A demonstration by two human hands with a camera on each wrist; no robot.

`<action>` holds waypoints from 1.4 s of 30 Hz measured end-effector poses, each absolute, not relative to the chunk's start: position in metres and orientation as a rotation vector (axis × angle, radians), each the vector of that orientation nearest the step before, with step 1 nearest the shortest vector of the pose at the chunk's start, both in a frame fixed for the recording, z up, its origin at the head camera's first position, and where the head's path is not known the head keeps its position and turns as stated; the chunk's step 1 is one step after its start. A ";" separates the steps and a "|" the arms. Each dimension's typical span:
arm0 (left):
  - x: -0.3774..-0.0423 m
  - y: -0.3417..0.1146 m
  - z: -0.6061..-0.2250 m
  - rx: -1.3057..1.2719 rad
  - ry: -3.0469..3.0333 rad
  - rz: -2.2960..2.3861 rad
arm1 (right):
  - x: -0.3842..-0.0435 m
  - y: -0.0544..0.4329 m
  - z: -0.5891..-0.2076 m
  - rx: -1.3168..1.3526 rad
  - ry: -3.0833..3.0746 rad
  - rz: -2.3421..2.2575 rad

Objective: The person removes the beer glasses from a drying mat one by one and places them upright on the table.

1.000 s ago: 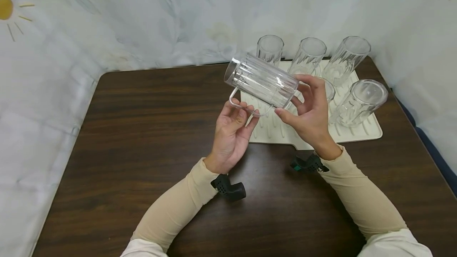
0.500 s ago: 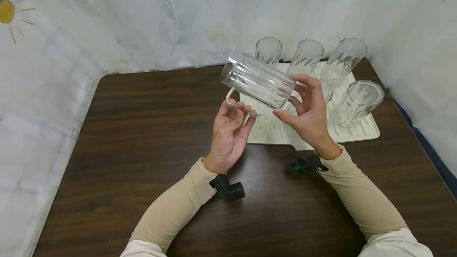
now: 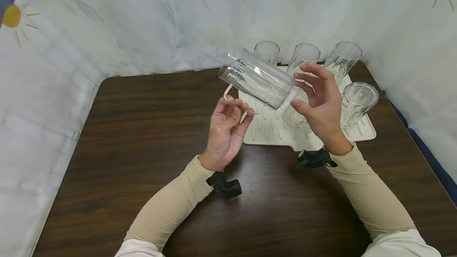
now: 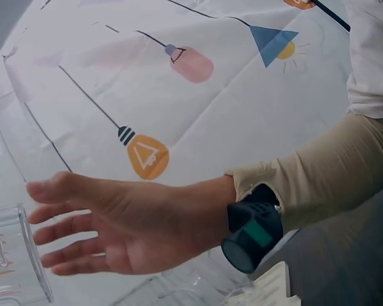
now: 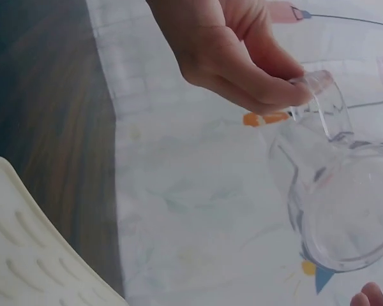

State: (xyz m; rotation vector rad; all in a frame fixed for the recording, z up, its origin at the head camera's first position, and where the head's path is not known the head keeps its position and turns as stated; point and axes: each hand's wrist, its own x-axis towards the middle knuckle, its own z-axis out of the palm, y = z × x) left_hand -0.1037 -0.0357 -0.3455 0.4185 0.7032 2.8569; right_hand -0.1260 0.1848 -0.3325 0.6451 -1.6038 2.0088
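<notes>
Mug [image 3: 260,79] and right hand [image 3: 323,108] partly hide glasses [image 3: 358,102], perhaps five, on tray [image 3: 275,138].

Right hand [image 3: 321,104] shifted rightward, grip released from the clear mug [image 3: 262,80], thumb [image 3: 302,107] now apart from it

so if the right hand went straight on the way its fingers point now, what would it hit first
Most likely the near end of the clear mug that the left hand is holding. The right hand is very close to that end, though whether they touch is unclear.
</notes>
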 end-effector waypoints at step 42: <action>-0.136 -0.076 -0.331 0.733 0.976 2.736 | -0.123 0.313 -0.306 0.312 -2.326 0.914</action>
